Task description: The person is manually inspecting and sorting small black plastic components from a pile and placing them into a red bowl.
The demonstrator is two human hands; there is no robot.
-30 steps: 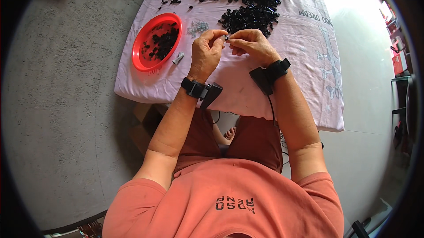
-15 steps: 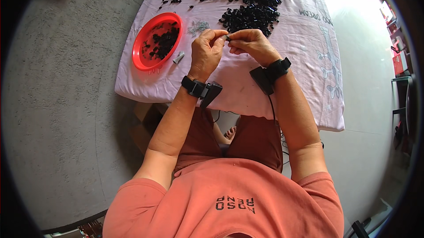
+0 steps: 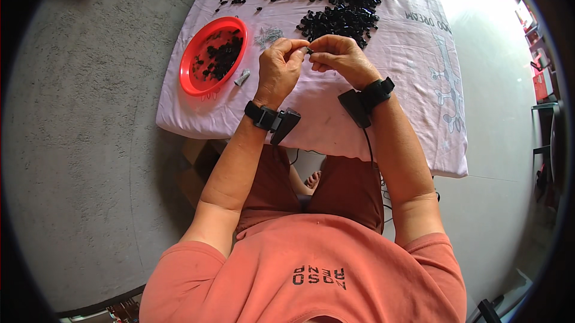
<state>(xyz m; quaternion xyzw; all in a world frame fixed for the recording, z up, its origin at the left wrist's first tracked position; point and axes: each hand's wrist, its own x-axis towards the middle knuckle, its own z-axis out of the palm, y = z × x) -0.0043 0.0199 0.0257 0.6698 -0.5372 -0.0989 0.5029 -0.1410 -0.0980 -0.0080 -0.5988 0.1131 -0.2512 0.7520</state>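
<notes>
Over the cloth-covered table [image 3: 317, 107], my left hand [image 3: 280, 65] and my right hand [image 3: 344, 59] meet at their fingertips. Between them sits a small black piece [image 3: 309, 51], pinched from both sides; its exact shape is too small to make out. Just beyond my hands lies a large heap of shiny black pieces [image 3: 338, 22]. Left of my left hand stands a red basin [image 3: 185, 62] with more black pieces inside. A little pile of thin silvery pieces [image 3: 268, 36] lies between the basin and my hands.
A small grey cone-shaped object [image 3: 242, 78] rests beside the basin. Black devices are strapped to both wrists, and a cable [image 3: 369, 149] hangs from the right one. The table's near edge runs above my knees. Red items [image 3: 542, 87] stand at the far right.
The fingers of my right hand have shifted slightly around the small black piece. Both hands otherwise stay in nearly the same place.
</notes>
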